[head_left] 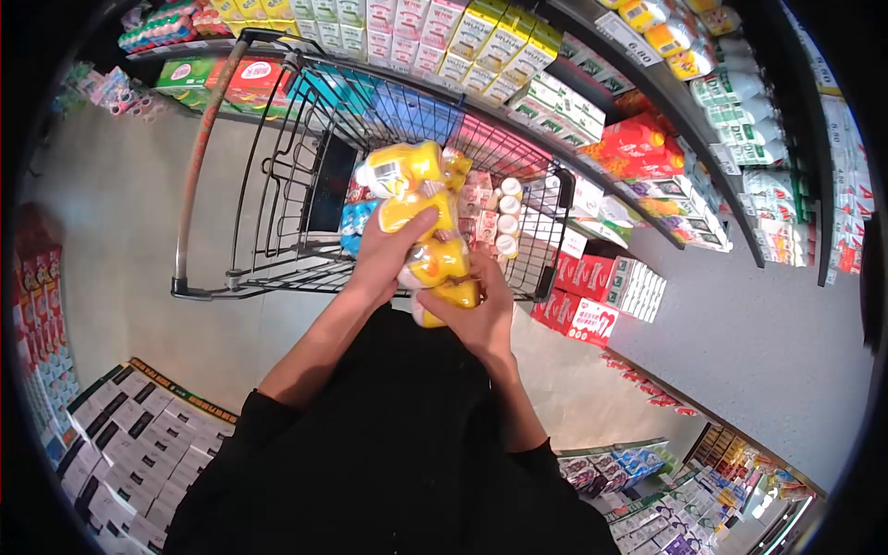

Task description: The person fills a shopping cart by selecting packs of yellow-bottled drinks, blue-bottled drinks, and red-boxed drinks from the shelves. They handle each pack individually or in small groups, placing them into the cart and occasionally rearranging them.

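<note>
A shrink-wrapped pack of yellow bottles (437, 262) is held between my two hands, above the near side of a black wire shopping cart (268, 199). My left hand (381, 252) grips its left side, thumb laid across the top. At the lower right end, my right hand (476, 310) closes around the pack with bent fingers. Part of the cart's contents is hidden behind the pack. Inside the cart, white-capped bottles (508, 217) stand to the right, and blue-wrapped items (357, 222) lie to the left.
Shelves of drink cartons (398, 32) run along the far side of the cart. Red boxes (578, 287) are stacked just right of it. White boxes (148, 444) form a pile at the lower left. The cart's handle (205, 139) is on the left.
</note>
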A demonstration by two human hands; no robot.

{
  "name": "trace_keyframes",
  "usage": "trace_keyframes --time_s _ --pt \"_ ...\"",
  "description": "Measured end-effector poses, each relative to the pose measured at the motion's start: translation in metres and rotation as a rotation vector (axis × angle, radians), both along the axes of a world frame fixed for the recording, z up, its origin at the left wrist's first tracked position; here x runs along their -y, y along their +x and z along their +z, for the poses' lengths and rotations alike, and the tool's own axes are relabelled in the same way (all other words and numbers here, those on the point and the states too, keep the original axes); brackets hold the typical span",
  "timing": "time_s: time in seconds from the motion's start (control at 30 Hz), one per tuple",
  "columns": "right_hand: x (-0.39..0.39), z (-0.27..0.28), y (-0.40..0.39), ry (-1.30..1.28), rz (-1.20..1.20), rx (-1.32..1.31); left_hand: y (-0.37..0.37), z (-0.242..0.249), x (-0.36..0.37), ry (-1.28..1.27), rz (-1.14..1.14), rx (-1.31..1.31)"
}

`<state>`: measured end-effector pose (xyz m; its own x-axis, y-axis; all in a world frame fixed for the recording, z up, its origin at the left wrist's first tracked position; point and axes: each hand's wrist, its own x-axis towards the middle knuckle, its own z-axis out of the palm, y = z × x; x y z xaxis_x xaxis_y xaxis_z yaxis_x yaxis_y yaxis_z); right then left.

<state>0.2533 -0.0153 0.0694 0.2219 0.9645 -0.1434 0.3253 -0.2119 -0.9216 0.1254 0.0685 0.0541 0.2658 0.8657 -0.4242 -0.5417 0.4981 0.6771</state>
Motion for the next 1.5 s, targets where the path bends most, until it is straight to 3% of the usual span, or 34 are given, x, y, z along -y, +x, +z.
trace_keyframes --time_s 0.07,0.17,0.27,0.33,0.4,0.47,0.53,0.6,0.67,0.73,0.8,0.9,0.93,1.17,1.43,1.5 --pt "-0.014 0.02 0.003 -0.024 0.075 0.061 -0.004 0.013 -0.012 -0.05 0.038 0.129" --pt "-0.025 0.02 -0.006 0.041 0.127 -0.381 -0.009 0.013 -0.014 0.044 0.081 0.144" --pt "-0.049 0.041 -0.014 -0.037 0.184 -0.055 -0.011 0.022 -0.02 0.221 0.002 0.039" --pt "-0.058 0.041 -0.01 0.023 0.185 -0.057 -0.014 0.03 -0.021 0.249 0.006 0.062" --pt "-0.068 0.06 -0.01 0.117 0.219 0.179 -0.022 0.038 -0.028 0.412 -0.137 0.111" --pt "-0.079 0.074 -0.008 0.209 0.215 0.206 -0.033 0.049 -0.032 0.467 -0.137 0.066" --pt "-0.095 0.078 0.012 0.339 0.259 0.266 -0.038 0.048 -0.034 0.659 -0.112 -0.055" --pt "-0.136 0.097 0.025 0.732 0.334 0.588 -0.048 0.035 -0.039 0.681 -0.071 -0.131" --pt "-0.174 0.127 0.03 0.892 0.333 0.745 -0.061 0.019 -0.039 0.614 -0.098 -0.54" --pt "-0.211 0.141 0.041 0.899 0.311 0.736 -0.088 -0.02 -0.023 0.77 -0.145 -0.951" --pt "-0.249 0.157 0.048 0.989 0.296 0.824 -0.112 -0.055 0.002 0.764 -0.206 -1.149" --pt "-0.29 0.177 0.054 0.902 0.223 0.966 -0.136 -0.112 0.045 0.703 -0.172 -1.287" --pt "-0.301 0.182 0.059 0.819 0.192 1.018 -0.138 -0.12 0.056 0.66 -0.255 -1.395" --pt "-0.358 0.155 0.078 0.328 0.17 1.174 -0.12 -0.131 0.058 0.422 -0.354 -1.691" --pt "-0.391 0.147 0.087 0.305 0.3 1.125 -0.115 -0.125 0.056 0.386 -0.36 -1.727" --pt "-0.41 0.143 0.098 0.52 0.381 1.198 -0.109 -0.125 0.056 0.375 -0.334 -1.723"
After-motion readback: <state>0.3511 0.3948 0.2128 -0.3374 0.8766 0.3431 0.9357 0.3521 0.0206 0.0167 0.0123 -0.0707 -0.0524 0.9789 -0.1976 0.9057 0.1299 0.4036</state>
